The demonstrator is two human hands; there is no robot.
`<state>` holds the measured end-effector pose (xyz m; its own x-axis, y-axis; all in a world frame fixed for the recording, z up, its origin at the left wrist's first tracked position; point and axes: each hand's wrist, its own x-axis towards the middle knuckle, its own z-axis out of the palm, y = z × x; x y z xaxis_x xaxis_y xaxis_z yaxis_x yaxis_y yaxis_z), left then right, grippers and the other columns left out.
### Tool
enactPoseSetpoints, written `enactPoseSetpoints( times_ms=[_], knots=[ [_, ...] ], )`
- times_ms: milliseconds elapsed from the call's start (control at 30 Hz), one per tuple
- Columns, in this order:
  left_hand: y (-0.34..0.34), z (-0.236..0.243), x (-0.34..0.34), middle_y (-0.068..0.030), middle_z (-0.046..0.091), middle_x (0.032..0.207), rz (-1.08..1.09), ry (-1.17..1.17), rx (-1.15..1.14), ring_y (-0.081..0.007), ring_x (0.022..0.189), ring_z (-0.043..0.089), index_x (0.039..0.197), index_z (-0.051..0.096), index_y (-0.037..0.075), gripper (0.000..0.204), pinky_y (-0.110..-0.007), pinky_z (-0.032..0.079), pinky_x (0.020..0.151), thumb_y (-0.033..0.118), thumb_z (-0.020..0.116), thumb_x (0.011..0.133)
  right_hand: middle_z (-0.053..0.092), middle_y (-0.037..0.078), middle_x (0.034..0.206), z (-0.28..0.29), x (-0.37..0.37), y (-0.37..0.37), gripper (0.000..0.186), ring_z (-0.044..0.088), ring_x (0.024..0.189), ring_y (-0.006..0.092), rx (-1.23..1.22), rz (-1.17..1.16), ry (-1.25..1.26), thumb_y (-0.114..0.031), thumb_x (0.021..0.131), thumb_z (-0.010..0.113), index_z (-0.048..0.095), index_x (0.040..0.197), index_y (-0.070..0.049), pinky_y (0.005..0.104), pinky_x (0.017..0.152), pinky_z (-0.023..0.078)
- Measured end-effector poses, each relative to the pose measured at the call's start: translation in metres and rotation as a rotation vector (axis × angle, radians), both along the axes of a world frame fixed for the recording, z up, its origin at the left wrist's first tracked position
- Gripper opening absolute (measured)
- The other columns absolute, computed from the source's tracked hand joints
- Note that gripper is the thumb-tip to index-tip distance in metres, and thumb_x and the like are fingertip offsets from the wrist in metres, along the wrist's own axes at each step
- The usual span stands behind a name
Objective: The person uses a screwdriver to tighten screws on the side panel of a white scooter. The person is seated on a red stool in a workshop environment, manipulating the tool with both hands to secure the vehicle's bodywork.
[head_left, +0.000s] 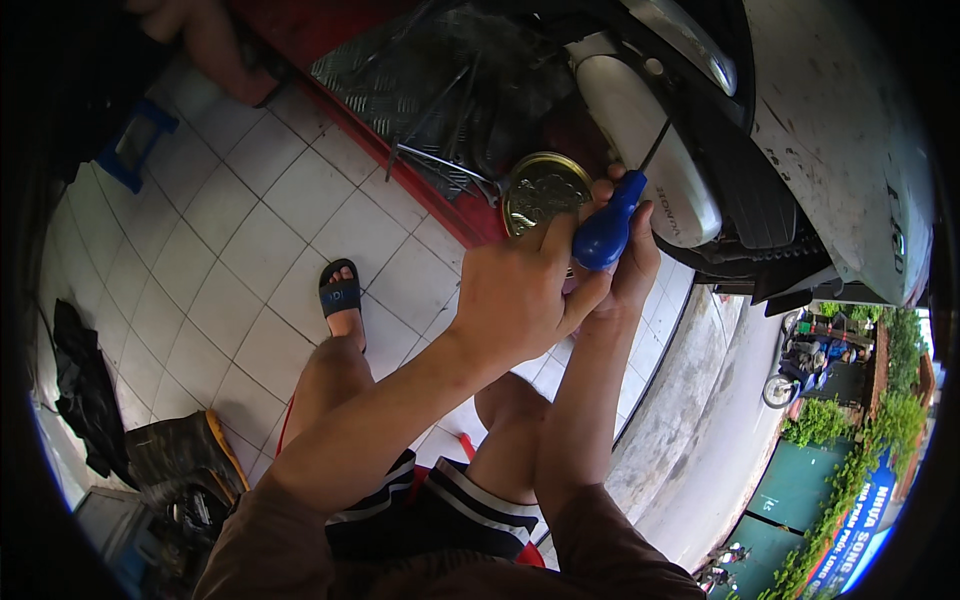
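Observation:
A screwdriver (603,236) with a bulbous blue handle and a thin dark shaft points up and right, toward the motorbike. My right hand (636,268) is closed on its handle, the thumb on the right side and fingertips showing behind. Against the handle's butt end lies my left hand (520,295), fingers curled and thumb reaching across to the right palm; whatever it pinches is hidden. The shaft passes in front of the bike's silver-grey exhaust cover (645,150); whether the tip touches anything cannot be made out. Just beyond my hands is a round gold tin (545,180), its contents unclear.
Several wrenches (440,165) lie on a red-edged metal platform (375,150) under the motorbike (830,130). A blue stool (140,145) and another person's leg (215,45) are at far left. Boots (190,455) stand at lower left. A street with a parked motorbike (785,385) lies right.

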<state>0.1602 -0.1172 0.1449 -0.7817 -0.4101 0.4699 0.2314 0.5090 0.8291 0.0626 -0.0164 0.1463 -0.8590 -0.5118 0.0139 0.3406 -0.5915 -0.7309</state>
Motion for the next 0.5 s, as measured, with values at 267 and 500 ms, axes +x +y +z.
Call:
enactPoseSetpoints(
  times_ms=[267, 500],
  knots=[
    [0.003, 0.000, -0.006, -0.0105, 0.058, 0.051, -0.075, -0.166, 0.096, -0.0284, 0.045, 0.062, 0.070, 0.062, 0.003, 0.041, -0.037, 0.047, 0.043, 0.040, 0.066, 0.088, 0.062, 0.012, 0.116, -0.013, -0.013, -0.007, 0.043, 0.049, 0.058, 0.0028, -0.369, 0.355, -0.060, -0.022, 0.096, 0.064, 0.049, 0.131, -0.001, 0.0177, 0.058, 0.047],
    [-0.018, 0.000, -0.009, -0.0161, 0.065, 0.070, 0.076, 0.034, 0.111, -0.0295, 0.054, 0.066, 0.084, 0.062, -0.002, 0.043, -0.037, 0.049, 0.046, 0.040, 0.069, 0.084, 0.062, 0.013, 0.115, -0.010, -0.015, -0.010, 0.036, 0.047, 0.057, 0.0034, -0.141, 0.209, 0.043, -0.021, 0.097, 0.062, 0.052, 0.127, -0.002, 0.0171, 0.060, 0.047]
  ],
)
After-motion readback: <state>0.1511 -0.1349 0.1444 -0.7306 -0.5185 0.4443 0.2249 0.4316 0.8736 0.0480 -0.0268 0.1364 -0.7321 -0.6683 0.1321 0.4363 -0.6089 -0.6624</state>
